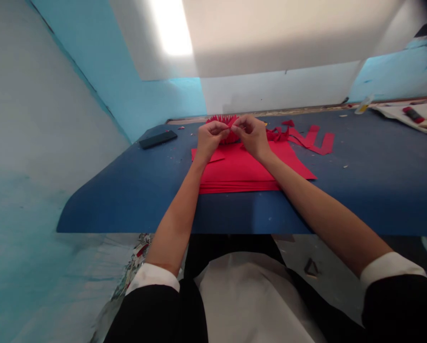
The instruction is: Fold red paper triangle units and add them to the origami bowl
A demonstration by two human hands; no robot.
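Note:
My left hand point(211, 136) and my right hand point(252, 133) meet above the far part of a stack of red sheets point(247, 164). Both are closed, thumbs and fingertips pinching a small red paper piece point(230, 127) between them. Just behind and below the fingers sits a round red pleated paper object point(222, 118) with a spiky edge, partly hidden by the hands. A small red piece point(216, 156) lies on the stack near my left wrist. Red paper strips point(311, 139) lie to the right of my right hand, some folded or crumpled.
A dark phone point(158, 139) lies on the blue table point(127, 190) at the left. Toward the far right are a small clear bottle point(364, 104) and a red-and-black tube point(413, 115) on pale sheets. A wall stands behind the table.

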